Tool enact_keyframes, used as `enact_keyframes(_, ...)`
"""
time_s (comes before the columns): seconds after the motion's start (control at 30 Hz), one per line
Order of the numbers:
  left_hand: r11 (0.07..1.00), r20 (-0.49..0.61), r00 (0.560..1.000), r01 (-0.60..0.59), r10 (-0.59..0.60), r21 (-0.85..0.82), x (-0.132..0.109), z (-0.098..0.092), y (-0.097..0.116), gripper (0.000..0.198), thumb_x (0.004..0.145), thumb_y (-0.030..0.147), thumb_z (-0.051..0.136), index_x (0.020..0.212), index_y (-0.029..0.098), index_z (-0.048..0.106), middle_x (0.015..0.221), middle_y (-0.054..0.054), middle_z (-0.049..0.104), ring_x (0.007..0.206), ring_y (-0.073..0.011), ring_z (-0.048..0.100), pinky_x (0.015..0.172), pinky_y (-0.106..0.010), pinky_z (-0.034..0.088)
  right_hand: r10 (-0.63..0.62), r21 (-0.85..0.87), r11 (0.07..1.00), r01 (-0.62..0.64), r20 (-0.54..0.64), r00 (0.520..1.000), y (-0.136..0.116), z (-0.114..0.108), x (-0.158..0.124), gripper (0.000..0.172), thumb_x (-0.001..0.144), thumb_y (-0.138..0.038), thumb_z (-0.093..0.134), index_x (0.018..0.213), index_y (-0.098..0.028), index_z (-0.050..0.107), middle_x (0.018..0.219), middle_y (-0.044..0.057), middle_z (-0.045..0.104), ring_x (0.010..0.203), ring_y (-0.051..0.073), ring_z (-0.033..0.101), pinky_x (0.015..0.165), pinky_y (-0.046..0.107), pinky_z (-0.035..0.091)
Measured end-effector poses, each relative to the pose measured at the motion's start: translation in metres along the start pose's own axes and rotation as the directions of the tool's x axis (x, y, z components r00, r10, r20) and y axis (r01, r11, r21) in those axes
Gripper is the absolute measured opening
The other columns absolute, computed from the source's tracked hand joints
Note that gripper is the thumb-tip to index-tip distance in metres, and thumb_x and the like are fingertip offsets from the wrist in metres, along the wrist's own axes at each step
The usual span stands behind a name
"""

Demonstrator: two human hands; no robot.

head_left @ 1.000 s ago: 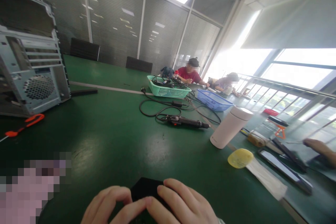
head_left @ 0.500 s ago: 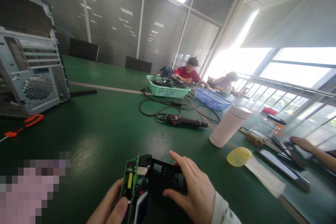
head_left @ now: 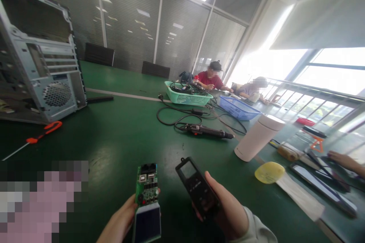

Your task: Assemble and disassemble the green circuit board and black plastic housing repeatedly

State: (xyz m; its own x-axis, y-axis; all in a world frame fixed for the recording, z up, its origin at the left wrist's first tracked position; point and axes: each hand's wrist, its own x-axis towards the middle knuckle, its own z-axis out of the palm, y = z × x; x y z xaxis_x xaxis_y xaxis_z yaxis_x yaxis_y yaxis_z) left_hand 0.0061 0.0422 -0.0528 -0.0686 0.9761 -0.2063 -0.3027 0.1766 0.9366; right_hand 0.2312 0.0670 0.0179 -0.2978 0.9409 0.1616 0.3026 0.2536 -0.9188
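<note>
One circuit board (head_left: 148,196), one black casing (head_left: 199,190), one white tumbler (head_left: 258,138), two plastic baskets (head_left: 188,99) and two chairs (head_left: 99,54) are visible.

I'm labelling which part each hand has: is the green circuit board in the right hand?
No, the left hand holds the green circuit board, while the right hand holds the black casing.

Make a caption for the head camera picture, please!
Left hand holds a green circuit board, right hand a black case, over a green table.
</note>
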Motion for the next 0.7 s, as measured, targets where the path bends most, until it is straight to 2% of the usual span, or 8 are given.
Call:
enact_keyframes(0.07, 1.000, 0.007, 1.000, 0.003, -0.003, -0.012, 0.000, -0.002, 0.003, 0.051, 0.084, 0.066, 0.046, 0.081, 0.026, 0.077, 0.050, -0.001, 0.073, 0.055, -0.0246, 0.075, 0.056, -0.037, 0.060, 0.146, 0.239, 0.954, -0.179, 0.151, 0.978, 0.000, 0.003, 0.001, 0.071, 0.094, -0.062, 0.020, 0.105, -0.014, 0.070, 0.067, 0.007, 0.066, 0.048, 0.012, 0.060, 0.046, 0.024, 0.050)
enact_keyframes(0.2, 1.000, 0.042, 0.999, 0.026, -0.025, -0.014, 0.000, -0.007, 0.005, 0.050, 0.077, 0.068, 0.055, 0.079, 0.024, 0.078, 0.049, -0.001, 0.072, 0.055, -0.0248, 0.074, 0.059, -0.038, 0.058, 0.298, 0.543, 0.704, -0.458, 0.359, 0.884, -0.002, 0.011, 0.000, 0.058, 0.080, -0.063, 0.048, 0.116, -0.020, 0.065, 0.081, 0.004, 0.067, 0.058, 0.008, 0.060, 0.058, 0.022, 0.051)
enact_keyframes(0.33, 0.994, 0.087, 0.994, 0.076, -0.069, -0.077, 0.000, -0.010, 0.008, 0.040, 0.072, 0.058, 0.069, 0.082, 0.020, 0.078, 0.053, -0.001, 0.073, 0.053, -0.0236, 0.072, 0.059, -0.036, 0.056, 0.346, 0.640, 0.511, -0.573, 0.457, 0.819, -0.009, 0.014, 0.000, 0.055, 0.068, -0.058, 0.067, 0.111, -0.024, 0.067, 0.084, 0.000, 0.067, 0.064, 0.007, 0.062, 0.062, 0.020, 0.050)
enact_keyframes(0.43, 0.985, 0.152, 0.982, 0.132, -0.115, -0.109, 0.000, -0.011, 0.014, 0.030, 0.071, 0.048, 0.075, 0.082, 0.020, 0.078, 0.051, 0.000, 0.071, 0.054, -0.0245, 0.071, 0.058, -0.035, 0.055, 0.361, 0.686, 0.430, -0.587, 0.466, 0.808, -0.014, 0.014, 0.000, 0.060, 0.065, -0.058, 0.072, 0.114, -0.025, 0.065, 0.087, 0.000, 0.069, 0.071, 0.009, 0.064, 0.064, 0.021, 0.051)
enact_keyframes(0.47, 0.984, 0.165, 0.979, 0.140, -0.122, -0.106, 0.000, -0.011, 0.016, 0.029, 0.072, 0.047, 0.076, 0.083, 0.020, 0.078, 0.050, 0.000, 0.070, 0.054, -0.0247, 0.071, 0.057, -0.035, 0.055, 0.367, 0.681, 0.441, -0.584, 0.457, 0.810, -0.014, 0.014, -0.001, 0.063, 0.066, -0.062, 0.070, 0.117, -0.025, 0.064, 0.090, 0.001, 0.069, 0.074, 0.011, 0.065, 0.066, 0.023, 0.052)
enact_keyframes(0.5, 0.984, 0.172, 0.977, 0.144, -0.125, -0.106, 0.000, -0.010, 0.019, 0.028, 0.072, 0.046, 0.076, 0.083, 0.020, 0.078, 0.049, 0.001, 0.069, 0.054, -0.0248, 0.071, 0.056, -0.035, 0.055, 0.379, 0.646, 0.518, -0.560, 0.414, 0.828, -0.014, 0.013, -0.002, 0.066, 0.071, -0.068, 0.063, 0.119, -0.023, 0.063, 0.093, 0.003, 0.070, 0.076, 0.013, 0.066, 0.067, 0.025, 0.053)
enact_keyframes(0.6, 0.984, 0.173, 0.977, 0.143, -0.123, -0.110, -0.001, -0.008, 0.025, 0.029, 0.072, 0.048, 0.076, 0.084, 0.021, 0.077, 0.050, 0.001, 0.069, 0.053, -0.0247, 0.071, 0.055, -0.035, 0.055, 0.343, 0.288, 0.883, -0.371, 0.145, 0.928, -0.008, 0.008, -0.001, 0.076, 0.085, -0.076, 0.032, 0.126, -0.018, 0.058, 0.103, 0.011, 0.070, 0.087, 0.021, 0.068, 0.076, 0.037, 0.055)
enact_keyframes(0.7, 0.990, 0.128, 0.988, 0.099, -0.086, -0.104, -0.002, -0.007, 0.026, 0.034, 0.072, 0.051, 0.075, 0.084, 0.020, 0.077, 0.050, 0.001, 0.069, 0.051, -0.0244, 0.071, 0.053, -0.035, 0.057, 0.214, -0.097, 0.970, -0.224, -0.105, 0.971, 0.002, -0.012, 0.004, 0.069, 0.086, -0.068, 0.041, 0.134, -0.018, 0.051, 0.120, 0.013, 0.062, 0.112, 0.027, 0.059, 0.098, 0.045, 0.046)
